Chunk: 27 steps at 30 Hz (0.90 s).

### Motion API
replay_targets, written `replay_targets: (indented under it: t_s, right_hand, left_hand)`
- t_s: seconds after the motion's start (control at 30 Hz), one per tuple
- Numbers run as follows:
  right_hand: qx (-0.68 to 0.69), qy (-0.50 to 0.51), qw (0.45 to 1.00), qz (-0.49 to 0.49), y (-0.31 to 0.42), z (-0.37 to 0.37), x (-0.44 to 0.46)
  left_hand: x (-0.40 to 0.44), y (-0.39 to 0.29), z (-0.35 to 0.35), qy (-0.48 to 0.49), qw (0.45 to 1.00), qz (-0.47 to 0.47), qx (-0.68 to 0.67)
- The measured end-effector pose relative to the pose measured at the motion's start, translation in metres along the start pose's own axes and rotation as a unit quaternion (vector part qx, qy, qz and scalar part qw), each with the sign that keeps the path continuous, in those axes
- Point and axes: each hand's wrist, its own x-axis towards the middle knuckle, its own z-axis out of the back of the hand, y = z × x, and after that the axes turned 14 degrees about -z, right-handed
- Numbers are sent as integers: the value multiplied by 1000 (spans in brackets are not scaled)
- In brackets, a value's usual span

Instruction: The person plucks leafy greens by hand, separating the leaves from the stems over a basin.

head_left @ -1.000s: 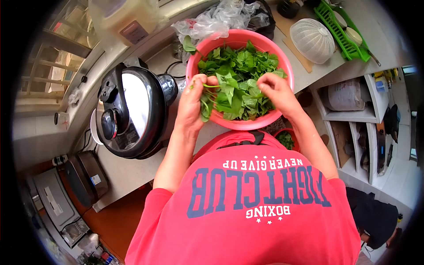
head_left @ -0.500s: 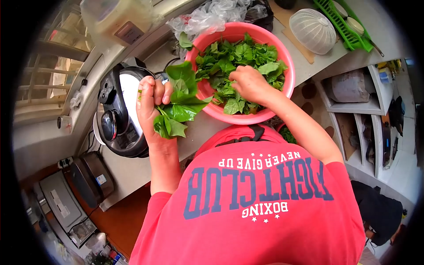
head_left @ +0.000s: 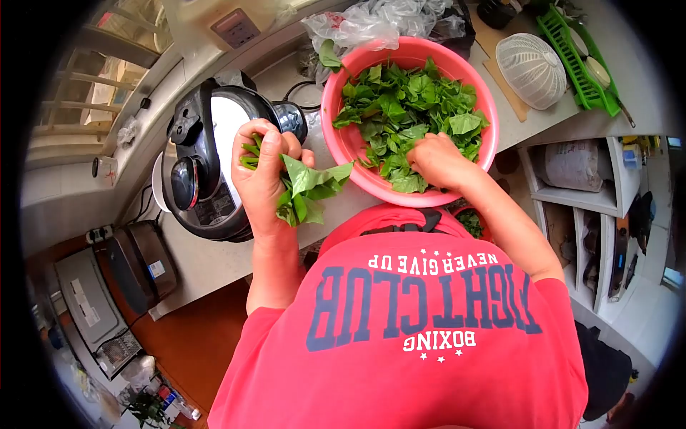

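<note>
My left hand (head_left: 262,182) is closed around a bunch of leafy greens (head_left: 309,187). Cut-looking stems poke out at the thumb side, and broad leaves hang out to the right. A pink basin (head_left: 330,136) stands to the right of this hand, heaped with loose green leaves (head_left: 400,96). Inside the basin's near side, my right hand (head_left: 441,163) rests on the leaves with its fingers curled together. Its fingertips are partly hidden, so what lies between them cannot be made out.
A black and white rice-cooker-like appliance (head_left: 214,164) stands just left of my left hand. Behind the basin lie crumpled clear plastic bags (head_left: 379,25). At the far right of the counter are a white mesh dome (head_left: 530,70) and a green rack (head_left: 582,68).
The view has shifted slightly. My left hand has turned, so the stems now show and the leaves hang lower. My right hand has moved towards the basin's near rim.
</note>
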Motion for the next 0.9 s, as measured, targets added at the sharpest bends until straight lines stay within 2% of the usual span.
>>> replay_targets:
  t_s: [0.03,0.07,0.13,0.17,0.23,0.3,0.37,0.4,0.5,0.53,0.57,0.6,0.63,0.73,0.77,0.83,0.87,0.9]
  right_hand:
    - [24,46,998,-18,3,6,2]
    - [23,47,998,-17,5,9,6]
    - [79,-11,994,-73,9,12,14]
    - [79,-12,994,-73,10,10,22]
    - [82,-101,991,-34,16,9,35]
    - [73,-79,994,-22,29,7,41]
    - [71,-15,997,35,44,-2,47]
    - [20,-10,1000,22,49,-13,53]
    - [-11,-11,1000,-5,39,-42,67]
    - [42,-18,999,-4,38,-28,60]
    - [41,-16,999,0,31,-26,55]
    - [163,-101,981,19,22,-24,51]
    - [282,-182,941,36,18,-16,44]
    - [524,-98,841,-90,2,13,16]
    - [606,-105,784,-84,-1,17,10]
    - [675,-107,720,-117,-7,26,-2]
    - [675,-107,721,-118,-7,30,-6]
    - [733,-111,662,-106,-7,34,-11]
  left_hand:
    - [0,0,1,-2,1000,0,-1]
    - [0,0,1,3,1000,-6,7]
    - [-1,0,1,7,1000,-13,15]
    - [-2,0,1,10,1000,-10,23]
    - [-4,1,1,15,999,-8,33]
    - [-6,2,-2,8,999,3,37]
    - [-8,2,-6,17,999,7,39]
    - [-10,4,-7,24,999,14,40]
    - [-14,6,-7,32,997,40,50]
    - [-14,7,-8,34,996,42,69]
    - [-14,7,-8,34,995,45,87]
    - [-16,10,-5,28,994,63,82]
    - [-17,14,-1,23,995,61,81]
    - [-15,28,4,12,987,98,126]
    - [-14,33,4,17,986,110,121]
    - [-13,41,5,39,983,119,135]
    - [-12,44,2,39,983,119,133]
    - [-12,46,-1,36,980,123,154]
